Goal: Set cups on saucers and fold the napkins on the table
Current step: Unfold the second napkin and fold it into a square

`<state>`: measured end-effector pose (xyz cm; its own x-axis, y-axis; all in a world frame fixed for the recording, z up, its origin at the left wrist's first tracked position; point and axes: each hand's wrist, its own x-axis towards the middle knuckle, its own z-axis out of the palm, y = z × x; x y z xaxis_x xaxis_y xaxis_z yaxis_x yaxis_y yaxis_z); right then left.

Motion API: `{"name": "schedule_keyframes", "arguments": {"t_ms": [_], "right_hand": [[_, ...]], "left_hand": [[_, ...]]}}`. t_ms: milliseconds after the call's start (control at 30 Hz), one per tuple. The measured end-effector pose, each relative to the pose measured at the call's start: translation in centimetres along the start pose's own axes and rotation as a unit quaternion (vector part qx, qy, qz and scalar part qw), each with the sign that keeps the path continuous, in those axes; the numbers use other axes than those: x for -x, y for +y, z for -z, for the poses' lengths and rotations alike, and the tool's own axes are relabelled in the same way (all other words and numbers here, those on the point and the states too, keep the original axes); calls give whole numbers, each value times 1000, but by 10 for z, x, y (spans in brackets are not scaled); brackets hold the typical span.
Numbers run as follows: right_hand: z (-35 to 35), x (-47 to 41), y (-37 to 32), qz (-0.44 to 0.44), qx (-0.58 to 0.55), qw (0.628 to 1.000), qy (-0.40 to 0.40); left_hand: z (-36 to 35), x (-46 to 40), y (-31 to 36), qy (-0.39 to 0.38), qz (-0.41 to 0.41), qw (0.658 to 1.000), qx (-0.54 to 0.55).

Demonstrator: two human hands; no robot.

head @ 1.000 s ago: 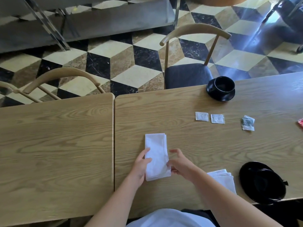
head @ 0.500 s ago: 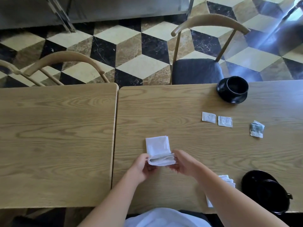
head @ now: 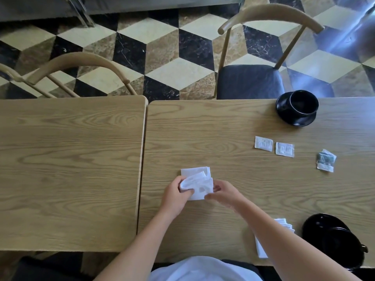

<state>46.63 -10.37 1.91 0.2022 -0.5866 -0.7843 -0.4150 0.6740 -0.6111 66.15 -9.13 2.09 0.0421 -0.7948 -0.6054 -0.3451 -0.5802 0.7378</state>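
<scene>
A white napkin (head: 197, 182) lies folded over on the right wooden table (head: 223, 128). My left hand (head: 175, 194) grips its left edge and my right hand (head: 225, 192) pinches its right edge, the near half turned up over the far half. A black cup (head: 303, 102) stands on a black saucer (head: 292, 119) at the table's far edge. A second black cup on its saucer (head: 332, 238) sits at the near right. Another white napkin (head: 263, 248) lies partly hidden under my right forearm.
Two white sachets (head: 263, 143) (head: 285, 149) and a crumpled packet (head: 325, 160) lie right of centre. A second wooden table (head: 71, 169) adjoins on the left. Two wooden chairs (head: 253, 78) (head: 81, 63) stand on the far side on a checkered floor.
Both hands lifted the near end of the long napkin and folded it toward the far end, halving its length. The view tilted downward slightly.
</scene>
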Motion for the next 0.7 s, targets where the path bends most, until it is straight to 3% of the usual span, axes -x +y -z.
{"name": "schedule_keyframes", "arguments": {"t_ms": [100,233,333,500,600,700], "right_hand": [[1,0,-1,13,-33,999,-21],[-3,-9,-2,17,-16,999,42],[-9,-17,-4,-19,6,996,82],[-12,-33,-6,-56,58,988,128],[-14,-34,-7,-57,87,982,157],[-19,-22,-9,-22,117,953,278]], "left_hand": [[0,-6,-4,3,0,999,34],[-4,-16,-8,-11,71,995,66],[-8,-28,-9,-2,129,991,32],[-17,-53,-10,36,142,989,-28],[-22,-57,-5,84,154,981,-79],[-18,-45,9,195,132,955,-178]]}}
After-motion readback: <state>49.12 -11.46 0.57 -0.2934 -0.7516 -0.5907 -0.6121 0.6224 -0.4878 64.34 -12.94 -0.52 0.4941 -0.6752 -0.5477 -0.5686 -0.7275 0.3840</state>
